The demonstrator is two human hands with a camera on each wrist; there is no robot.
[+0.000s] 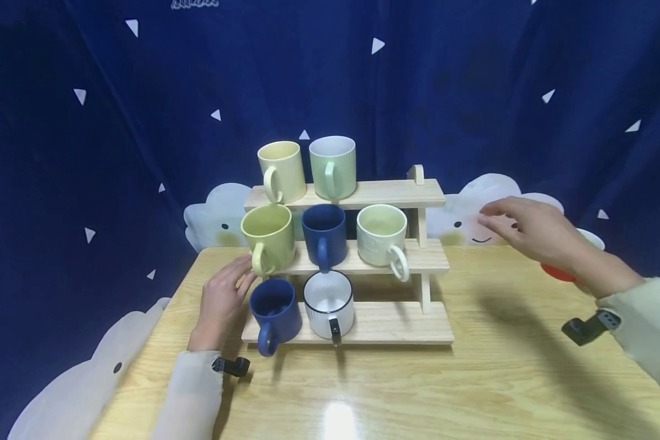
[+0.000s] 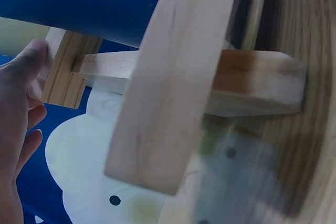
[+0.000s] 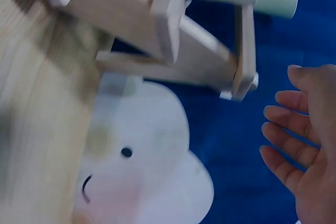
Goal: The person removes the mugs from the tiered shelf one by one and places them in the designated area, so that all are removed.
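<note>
Head view: the left hand [image 1: 222, 302], fingers relaxed and holding nothing, rests against the wooden rack [image 1: 418, 260], just beside the dark blue mug [image 1: 275, 310] on its lowest shelf. The right hand [image 1: 530, 229] hovers spread and empty, well off the rack's far end. The mug looks glazed, rigid, breakable and likely slippery; its handle, facing the person, offers the surest hold.

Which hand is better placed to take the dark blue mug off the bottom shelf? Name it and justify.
Left. The left hand rests beside the dark blue mug at the rack's left end; the right hand hovers far off, past the rack's right side.

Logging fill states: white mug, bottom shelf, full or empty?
Empty. The head view looks into the white mug and shows a bare white inside, no liquid.
</note>
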